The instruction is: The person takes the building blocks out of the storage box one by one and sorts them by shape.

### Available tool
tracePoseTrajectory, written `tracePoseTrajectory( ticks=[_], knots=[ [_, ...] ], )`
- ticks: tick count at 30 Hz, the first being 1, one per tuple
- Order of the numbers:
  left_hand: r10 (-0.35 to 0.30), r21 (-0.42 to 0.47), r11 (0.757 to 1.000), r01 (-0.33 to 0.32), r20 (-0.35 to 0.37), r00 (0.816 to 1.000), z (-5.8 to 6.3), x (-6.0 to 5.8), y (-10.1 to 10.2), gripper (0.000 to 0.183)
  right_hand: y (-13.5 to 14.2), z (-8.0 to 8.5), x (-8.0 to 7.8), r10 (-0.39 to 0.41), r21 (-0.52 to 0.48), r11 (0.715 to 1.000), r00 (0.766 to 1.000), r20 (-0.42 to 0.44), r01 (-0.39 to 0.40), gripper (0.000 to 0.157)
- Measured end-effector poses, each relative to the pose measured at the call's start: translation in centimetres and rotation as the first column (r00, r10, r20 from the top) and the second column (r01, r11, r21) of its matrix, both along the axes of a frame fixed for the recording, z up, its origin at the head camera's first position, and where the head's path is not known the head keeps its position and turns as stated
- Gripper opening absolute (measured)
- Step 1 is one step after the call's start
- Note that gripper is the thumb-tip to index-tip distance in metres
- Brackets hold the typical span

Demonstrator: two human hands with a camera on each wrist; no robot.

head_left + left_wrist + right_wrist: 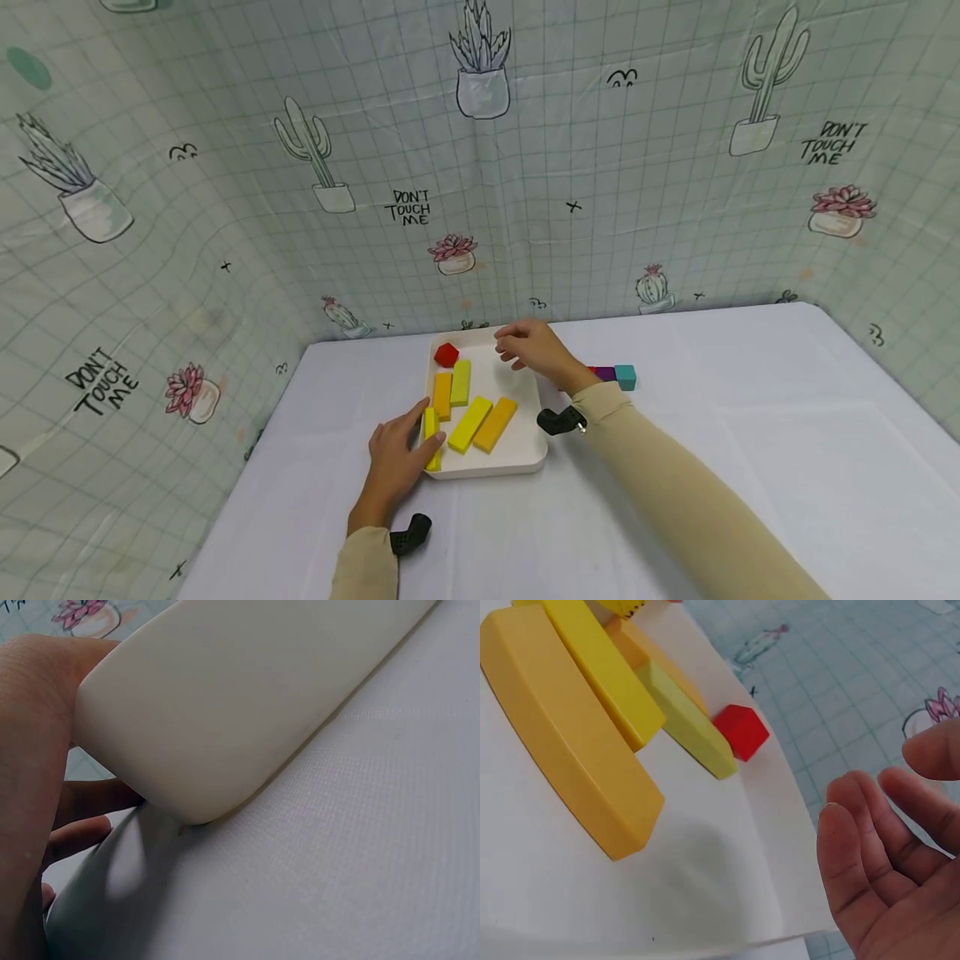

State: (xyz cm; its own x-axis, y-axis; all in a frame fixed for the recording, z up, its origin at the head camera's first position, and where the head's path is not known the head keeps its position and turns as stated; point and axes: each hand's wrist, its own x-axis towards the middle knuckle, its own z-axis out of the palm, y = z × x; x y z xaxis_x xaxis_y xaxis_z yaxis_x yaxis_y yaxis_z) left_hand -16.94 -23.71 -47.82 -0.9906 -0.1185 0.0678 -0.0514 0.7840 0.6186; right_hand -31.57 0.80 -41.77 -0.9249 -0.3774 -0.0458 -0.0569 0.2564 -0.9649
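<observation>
A white tray (517,457) holds several long yellow and orange blocks and a red block (446,355) in its far left corner. My left hand (396,457) grips the tray's left side, its thumb reaching over the rim beside a narrow yellow block (432,425). In the left wrist view, some fingers (97,801) lie outside the tray wall. Above the tray's far right part hovers my right hand (536,346), fingers loosely bent and holding nothing. Below it in the right wrist view lie an orange block (570,735) and a yellow block (604,671).
Right of the tray, a teal cube (626,377) and a purple cube (605,374) sit in a row with a red one, partly hidden by the right forearm. A white cloth covers the table (720,417). Behind it hangs a patterned curtain (570,150).
</observation>
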Motion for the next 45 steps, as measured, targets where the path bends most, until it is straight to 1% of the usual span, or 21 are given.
tracePoseTrajectory(
  ticks=[7, 12, 18, 21, 24, 29, 34, 39, 45],
  knots=[
    [0.002, -0.011, 1.0, -0.002, -0.004, 1.0, 0.0, 0.0, -0.3, 0.067, -1.6, -0.2, -0.7, 0.012, -0.044, 0.999, 1.0, 0.023, -0.011, 0.038],
    [0.011, -0.009, 1.0, -0.011, -0.01, 1.0, 0.0, 0.2, -0.3, 0.066, -2.5, -0.5, -1.1, 0.042, -0.059, 0.997, 0.998, 0.048, -0.04, 0.039],
    [-0.009, 0.014, 1.0, 0.01, -0.021, 1.0, -0.3, 0.4, 0.3, 0.066, -3.4, -1.2, -1.4, 0.012, 0.0, 1.0, 0.998, 0.056, -0.012, 0.035],
    [-0.006, 0.023, 1.0, 0.006, -0.02, 1.0, -0.5, 0.5, 0.4, 0.065, -4.0, -1.6, -1.4, 0.019, 0.027, 0.999, 0.998, 0.052, -0.02, 0.034],
    [-0.003, 0.013, 1.0, 0.003, -0.028, 1.0, -0.6, 0.5, 0.3, 0.065, -4.5, -1.8, -1.5, 0.02, 0.049, 0.999, 0.999, 0.033, -0.022, 0.032],
    [-0.006, 0.003, 1.0, 0.006, -0.039, 0.999, -0.5, 0.2, 0.0, 0.066, -5.2, -2.4, -2.0, -0.025, 0.083, 0.996, 1.0, 0.014, 0.024, 0.029],
    [-0.003, -0.004, 1.0, 0.003, -0.039, 0.999, -0.1, 0.3, -0.3, 0.066, -6.0, -3.1, -2.4, -0.051, 0.08, 0.996, 0.999, 0.02, 0.049, 0.028],
    [0.01, -0.003, 1.0, -0.01, -0.039, 0.999, 0.0, 0.3, -0.4, 0.066, -6.7, -3.3, -2.5, -0.033, 0.05, 0.998, 0.999, 0.021, 0.032, 0.031],
    [0.009, 0.005, 1.0, -0.009, -0.042, 0.999, -0.1, 0.3, 0.0, 0.066, -7.0, -4.3, -2.9, -0.015, 0.083, 0.996, 1.0, 0.008, 0.015, 0.03]
  ],
)
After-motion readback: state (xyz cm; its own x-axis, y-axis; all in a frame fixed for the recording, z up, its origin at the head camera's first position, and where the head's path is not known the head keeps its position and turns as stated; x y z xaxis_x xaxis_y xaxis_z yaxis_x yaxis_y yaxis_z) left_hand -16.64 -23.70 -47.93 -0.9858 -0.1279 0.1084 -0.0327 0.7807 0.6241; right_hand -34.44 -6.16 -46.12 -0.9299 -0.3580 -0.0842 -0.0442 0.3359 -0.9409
